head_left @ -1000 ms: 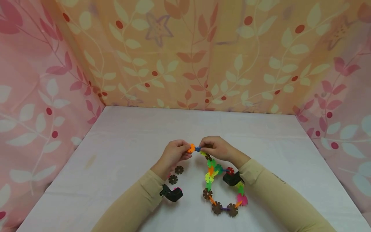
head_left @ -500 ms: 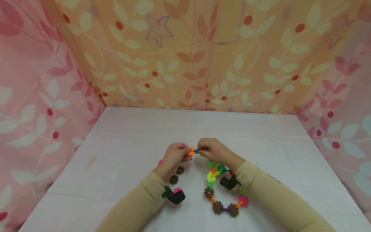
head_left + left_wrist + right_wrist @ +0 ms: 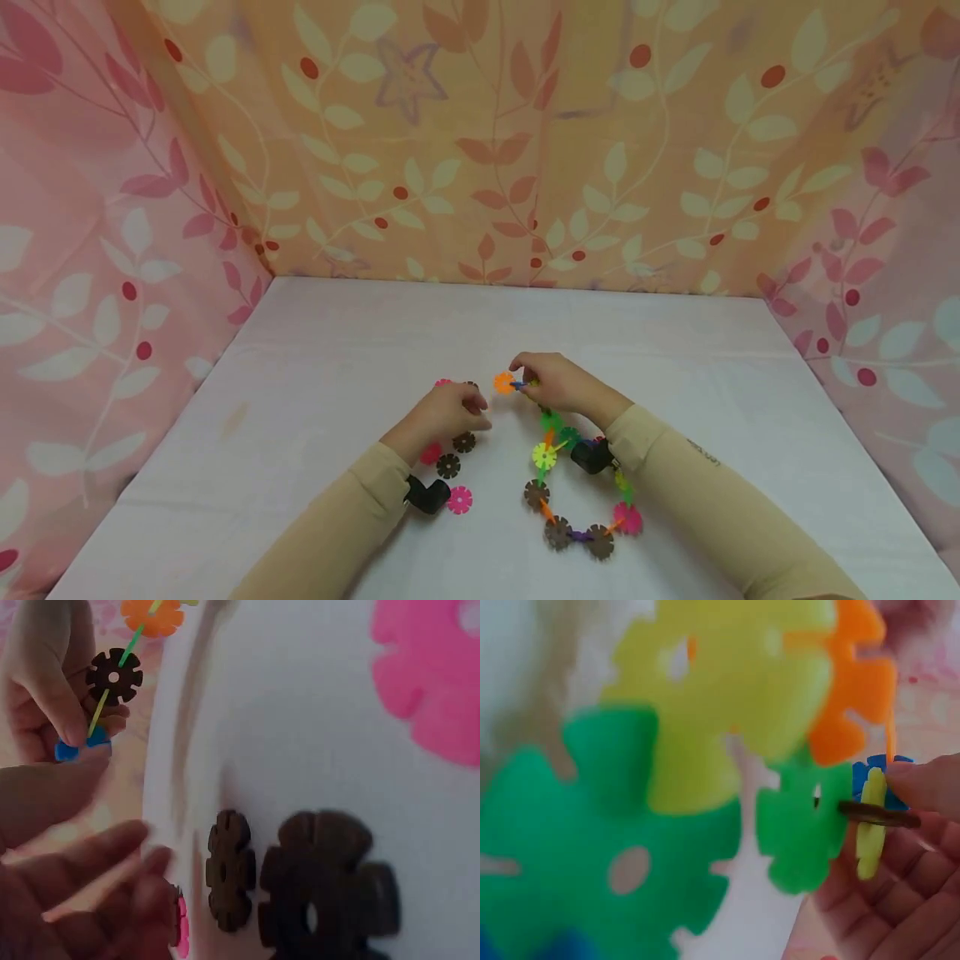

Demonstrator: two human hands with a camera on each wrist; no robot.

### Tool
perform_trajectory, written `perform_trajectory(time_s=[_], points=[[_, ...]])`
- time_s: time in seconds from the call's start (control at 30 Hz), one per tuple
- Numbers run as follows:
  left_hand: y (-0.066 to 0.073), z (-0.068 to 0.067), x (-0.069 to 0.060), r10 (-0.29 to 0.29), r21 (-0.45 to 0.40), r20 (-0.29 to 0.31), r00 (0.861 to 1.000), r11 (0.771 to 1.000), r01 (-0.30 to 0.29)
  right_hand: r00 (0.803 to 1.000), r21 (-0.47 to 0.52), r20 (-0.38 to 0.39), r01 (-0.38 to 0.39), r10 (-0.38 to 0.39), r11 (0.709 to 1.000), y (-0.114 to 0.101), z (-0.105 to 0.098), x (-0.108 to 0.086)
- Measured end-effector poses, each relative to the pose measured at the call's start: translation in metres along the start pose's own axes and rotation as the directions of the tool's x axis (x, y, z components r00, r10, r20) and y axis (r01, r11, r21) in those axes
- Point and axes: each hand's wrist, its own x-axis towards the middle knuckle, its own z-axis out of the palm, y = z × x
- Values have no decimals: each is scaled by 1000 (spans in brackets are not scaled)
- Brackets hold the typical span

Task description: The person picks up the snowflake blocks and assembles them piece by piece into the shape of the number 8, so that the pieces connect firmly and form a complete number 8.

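In the head view my right hand (image 3: 561,383) holds up the far end of a chain of notched plastic snowflake discs. Thumb and finger pinch a blue disc (image 3: 864,778), plain in the right wrist view. An orange disc (image 3: 504,383) is joined to the blue one and sticks out to the left. From the hand the chain runs down into a ring lying on the table, with a yellow disc (image 3: 544,457) along it. My left hand (image 3: 441,417) is apart from the chain, fingers loosely bent and holding nothing, above loose brown discs (image 3: 448,465).
Loose pink discs (image 3: 460,500) lie near the left wrist. A black wrist camera (image 3: 429,495) sits on the left cuff and another black camera (image 3: 592,456) hangs over the ring. The white table (image 3: 337,333) meets floral cloth walls at its back and sides.
My left hand has let go of the orange disc and moved left and down towards the loose discs. The right hand keeps its pinch on the blue disc, nearly in place.
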Motion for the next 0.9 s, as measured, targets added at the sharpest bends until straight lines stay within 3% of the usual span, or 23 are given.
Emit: perform_trajectory(time_s=[0.07, 0.17, 0.33, 0.43, 0.67, 0.8, 0.9], points=[[-1, -1, -3, 13, 190, 43, 999, 981, -21, 999, -32, 20, -39, 40, 999, 5, -2, 2], [-1, 0, -7, 5, 298, 71, 997, 954, -26, 998, -77, 31, -55, 57, 996, 12, -4, 3], [-3, 2, -10, 28, 339, 64, 998, 939, -48, 995, -156, 38, -90, 97, 984, 21, -7, -2], [-4, 2, -12, 37, 351, 60, 998, 935, -55, 984, -161, 50, -162, 172, 974, 29, -9, -8], [-5, -1, -15, 11, 346, 35, 999, 938, -22, 927, -119, 50, -363, 371, 924, 53, -18, -19], [-6, -2, -16, 14, 336, 53, 998, 941, -31, 923, -128, 53, -372, 381, 919, 58, -26, -21], [-6, -2, -15, 20, 344, 67, 998, 938, -42, 927, -160, 98, -343, 361, 926, 56, -32, -21]])
